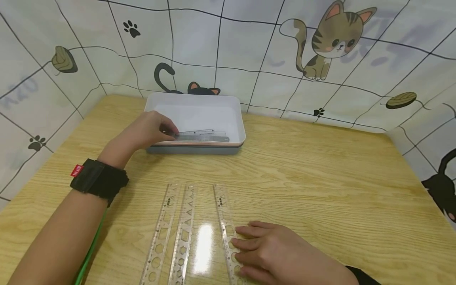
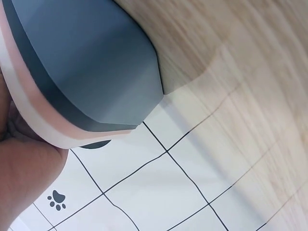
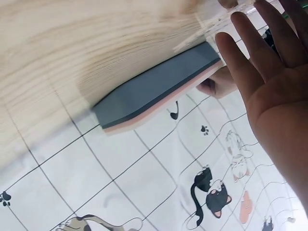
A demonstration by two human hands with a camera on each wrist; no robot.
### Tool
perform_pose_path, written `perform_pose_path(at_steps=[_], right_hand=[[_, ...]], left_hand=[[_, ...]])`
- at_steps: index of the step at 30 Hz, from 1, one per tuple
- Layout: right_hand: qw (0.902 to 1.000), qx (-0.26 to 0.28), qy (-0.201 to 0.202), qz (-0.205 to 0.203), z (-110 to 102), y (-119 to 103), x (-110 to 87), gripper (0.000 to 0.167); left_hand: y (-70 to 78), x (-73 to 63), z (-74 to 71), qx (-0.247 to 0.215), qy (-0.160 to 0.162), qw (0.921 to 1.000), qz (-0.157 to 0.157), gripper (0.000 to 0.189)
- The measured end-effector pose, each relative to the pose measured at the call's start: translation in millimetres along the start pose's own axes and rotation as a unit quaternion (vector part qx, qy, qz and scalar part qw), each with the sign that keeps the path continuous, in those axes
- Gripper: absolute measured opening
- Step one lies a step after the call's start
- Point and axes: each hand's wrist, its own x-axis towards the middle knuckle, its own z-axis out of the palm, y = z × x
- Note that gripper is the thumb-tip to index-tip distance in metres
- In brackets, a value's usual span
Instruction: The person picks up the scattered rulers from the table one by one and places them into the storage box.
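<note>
My left hand (image 1: 151,126) reaches over the left side of a shallow white-lined tray (image 1: 194,113) and pinches the left end of a grey ruler (image 1: 204,138) inside it. Behind that ruler lies a clear ruler (image 1: 199,132). My right hand (image 1: 268,251), fingers spread and nearly straight, touches a clear stencil ruler (image 1: 222,211) on the table. Two more clear stencil rulers, the left one (image 1: 160,233) and the middle one (image 1: 184,233), lie side by side to its left. The tray's blue-grey underside (image 2: 96,62) fills the upper left wrist view, hiding the left fingertips.
The wood-grain table (image 1: 320,178) extends to the right of the tray. Behind it hangs a white grid-patterned cloth (image 1: 242,47) with cat and paw prints. A green cable (image 1: 90,249) runs along the left forearm from a black wrist strap (image 1: 97,180).
</note>
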Motion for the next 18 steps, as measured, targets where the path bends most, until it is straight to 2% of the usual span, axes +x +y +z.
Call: perform_pose_path(at_steps=[3, 6, 9, 13, 18], right_hand=[[0.9997, -0.007, 0.011, 0.021, -3.8, 3.8, -2.8, 0.029], [0.9972, -0.043, 0.022, 0.057, -5.7, 7.8, -4.6, 0.032], [0.9899, -0.084, 0.039, 0.108, -4.9, 10.6, -5.5, 0.033], [0.978, -0.096, 0.048, 0.179, -3.3, 10.8, -5.6, 0.038], [0.9619, -0.076, 0.003, 0.263, -2.9, 10.1, -6.7, 0.034]], left_hand=[[-1.5, 0.2, -0.1, -0.002, -0.002, 1.0, 0.005, 0.013], [-1.8, 0.1, -0.2, -0.004, -0.003, 1.0, 0.006, 0.012], [-1.2, -0.4, -0.2, -0.004, -0.004, 1.0, 0.005, 0.012], [0.7, -0.9, -0.4, 0.0, -0.004, 1.0, 0.004, 0.012], [1.4, -1.0, -1.1, 0.008, -0.004, 0.9999, 0.011, 0.016]])
